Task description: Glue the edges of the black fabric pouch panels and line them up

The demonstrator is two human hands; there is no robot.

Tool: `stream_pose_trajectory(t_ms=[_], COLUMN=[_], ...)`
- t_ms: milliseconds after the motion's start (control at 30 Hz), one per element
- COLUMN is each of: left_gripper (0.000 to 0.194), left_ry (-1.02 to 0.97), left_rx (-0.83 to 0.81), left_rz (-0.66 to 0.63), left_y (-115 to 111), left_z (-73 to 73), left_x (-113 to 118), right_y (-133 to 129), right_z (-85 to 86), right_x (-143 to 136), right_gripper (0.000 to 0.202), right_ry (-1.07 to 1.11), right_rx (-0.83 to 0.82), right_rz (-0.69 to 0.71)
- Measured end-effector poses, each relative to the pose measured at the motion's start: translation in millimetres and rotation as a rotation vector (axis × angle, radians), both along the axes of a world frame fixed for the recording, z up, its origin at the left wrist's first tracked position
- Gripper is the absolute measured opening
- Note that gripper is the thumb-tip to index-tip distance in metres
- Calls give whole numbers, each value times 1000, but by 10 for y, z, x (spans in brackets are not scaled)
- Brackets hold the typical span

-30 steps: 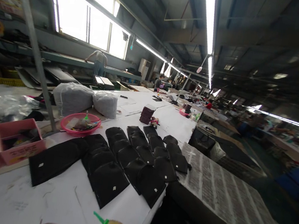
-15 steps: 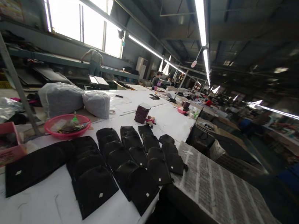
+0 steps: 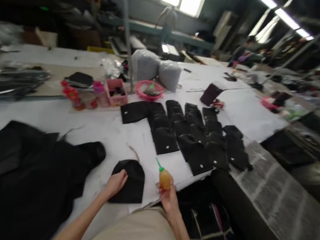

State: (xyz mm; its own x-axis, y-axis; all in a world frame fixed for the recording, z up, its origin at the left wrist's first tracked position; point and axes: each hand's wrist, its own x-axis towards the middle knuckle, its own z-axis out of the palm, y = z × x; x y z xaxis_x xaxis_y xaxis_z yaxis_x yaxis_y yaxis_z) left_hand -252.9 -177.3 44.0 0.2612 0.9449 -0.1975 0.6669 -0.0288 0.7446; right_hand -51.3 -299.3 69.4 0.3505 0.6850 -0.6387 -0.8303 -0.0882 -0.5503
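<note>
In my right hand [image 3: 169, 194] is a squeeze bottle [image 3: 165, 179] of amber liquid, its thin green nozzle tilted up and to the left. The fingers wrap around its lower part. My left hand [image 3: 117, 183] rests with curled fingers on a black round-topped piece [image 3: 133, 185], which lies flat on the white table in front of me. Whatever those fingers pinch, if anything, is hidden. Several overlapping rows of similar black pieces [image 3: 164, 140] lie beyond the bottle, some with small white tags. Large black sheets [image 3: 35, 178] spread out left of my left hand.
A pink basket [image 3: 149, 94], a pink box [image 3: 116, 94] and a red bottle [image 3: 71, 93] stand behind the rows. Farther back are stuffed bags [image 3: 169, 75] and a dark stack [image 3: 211, 93]. A metal pole [image 3: 127, 28] rises there. A person [image 3: 168, 20] stands near the window.
My view has swung left and down. Both hands have come into sight, along with the single black piece and the large black sheets. Only the bottle's green tip showed at the lower edge before.
</note>
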Motion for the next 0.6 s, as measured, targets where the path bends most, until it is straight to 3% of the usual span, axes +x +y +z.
stream_pose_trajectory(t_ms=[67,167,267,433,600], left_gripper=[13,13,12,6,8], left_ry=[66,59,111,201,252], left_rx=[-136,-227,-215,-137,-122], left_rz=[11,-25,-81,-323,-463], left_y=[-210,-282,-289,-423,-644], left_z=[-149,-243,-186,-35,-32], left_x=[-365,-519,-520,-672,-863], right_y=[4,-48,-137,-235,-351], right_z=[-19,-72,-87,-107,-192], right_x=[-58,-135,-188,-200,-157], right_gripper=[32,38,38,33,31], right_ry=[32,44,31,29,-1], right_rx=[-79,-135,-152,-159,-139], right_rz=[16,48,59,43,26])
